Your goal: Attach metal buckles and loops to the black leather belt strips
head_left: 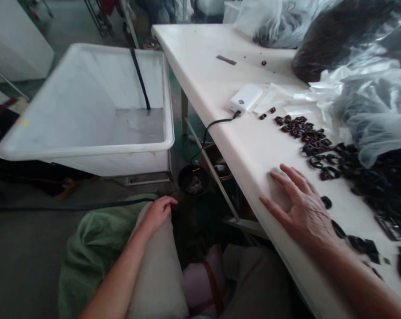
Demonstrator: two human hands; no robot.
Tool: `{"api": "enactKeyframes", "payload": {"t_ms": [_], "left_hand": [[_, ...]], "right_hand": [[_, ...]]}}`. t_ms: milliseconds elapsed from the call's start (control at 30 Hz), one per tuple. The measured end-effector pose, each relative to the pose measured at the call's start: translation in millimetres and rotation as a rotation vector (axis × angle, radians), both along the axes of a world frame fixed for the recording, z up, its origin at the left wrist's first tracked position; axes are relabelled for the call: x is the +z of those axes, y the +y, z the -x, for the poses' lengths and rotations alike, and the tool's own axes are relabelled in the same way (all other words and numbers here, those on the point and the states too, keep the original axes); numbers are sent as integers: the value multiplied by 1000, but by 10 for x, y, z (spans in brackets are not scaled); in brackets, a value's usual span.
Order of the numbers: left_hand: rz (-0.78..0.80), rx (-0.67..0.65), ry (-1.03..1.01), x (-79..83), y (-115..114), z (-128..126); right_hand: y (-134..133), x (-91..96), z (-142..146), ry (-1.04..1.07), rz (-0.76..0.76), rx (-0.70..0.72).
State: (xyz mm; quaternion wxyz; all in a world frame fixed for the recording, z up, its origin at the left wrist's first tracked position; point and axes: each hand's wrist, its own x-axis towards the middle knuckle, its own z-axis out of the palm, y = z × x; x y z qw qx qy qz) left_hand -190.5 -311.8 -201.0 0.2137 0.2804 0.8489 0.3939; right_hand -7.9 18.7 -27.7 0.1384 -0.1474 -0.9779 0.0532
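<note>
My left hand [159, 213] rests over the knee of my light trousers [157, 270], its visible fingers stretched out and bent slightly down. A dark strap [87, 206] runs in from the left edge and meets the back of this hand; I cannot see a grip on it. On the white table [243, 146], my right hand [303, 208] is spread near the front edge, thumb and fingers apart, with nothing visible in it. Beside its outer side lie small dark ring-like pieces [327, 173], heaped more thickly toward the right.
A large white bin [169, 133] stands left of the table, a black strap [140, 79] hanging inside it. Clear plastic bags [380, 106] crowd the table's right. A white box [246, 97] has a black cable [217, 122] dropping past the edge toward a dark bucket [193, 180].
</note>
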Motion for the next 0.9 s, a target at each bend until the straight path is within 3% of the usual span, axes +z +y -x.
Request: {"api": "enactKeyframes", "payload": {"t_ms": [67,167,233,333,467,533,567,600,700,800,900], "left_hand": [[-71,135,37,31,-244,51],[-134,518,37,62,-688,148],[-256,760,-46,92,-982,214],[-460,975,-118,186,-1377,322],[-554,1346,164,414,-1786,595],[-524,1456,341,585,-1866,775],[-485,1445,453,694,-1853,857],[-390,1353,626,819,-1797,930],[-32,773,1005,1272,-1397,1101],[241,300,1027,1625,-822,1306],[420,0,916,1643,-405,1577]], "right_hand": [[13,-16,5,10,-6,7],[29,-37,1,19,-16,6],[34,-49,0,23,-21,3],[32,-55,6,22,-22,0],[19,-33,16,24,-14,-2],[14,-19,17,23,-9,-1],[11,-13,16,23,-7,1],[10,-8,15,23,-5,3],[9,2,14,18,7,14],[12,3,23,2,23,13],[-4,16,19,11,31,2]]}}
